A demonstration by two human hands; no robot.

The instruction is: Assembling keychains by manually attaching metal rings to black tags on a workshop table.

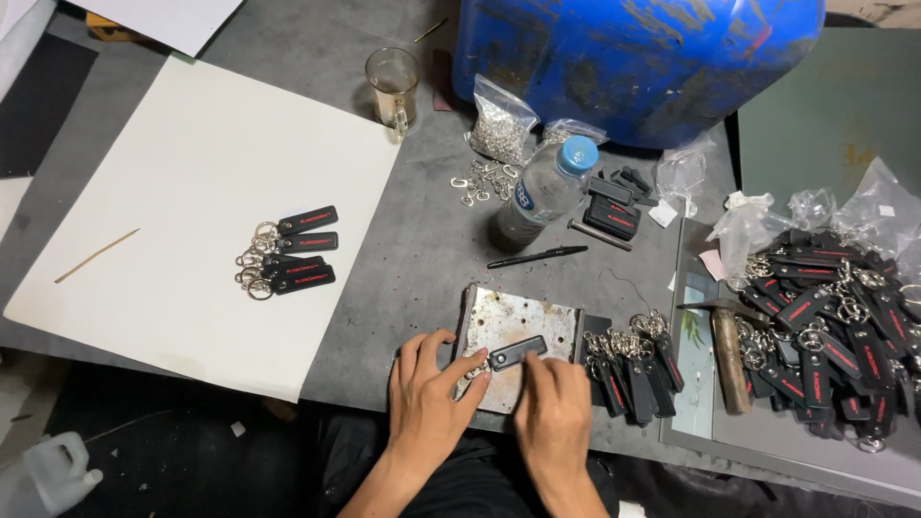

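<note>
A black key tag [518, 352] lies on a rusty metal plate [523, 321] at the table's near edge. My left hand [429, 391] pinches the tag's left end, where a metal ring [472, 365] sits, between thumb and forefinger. My right hand [554, 414] rests on the plate just below the tag, fingertips touching its right part. A row of finished black key tags with rings [633, 369] lies right of the plate.
Several finished tags [288, 257] lie on a white sheet [192, 192]. A water bottle [545, 192], black pen [537, 256], glass mug [393, 86], bags of metal rings [501, 123], a hammer [729, 350], a large tag pile [835, 326] and a blue drum [638, 58] surround.
</note>
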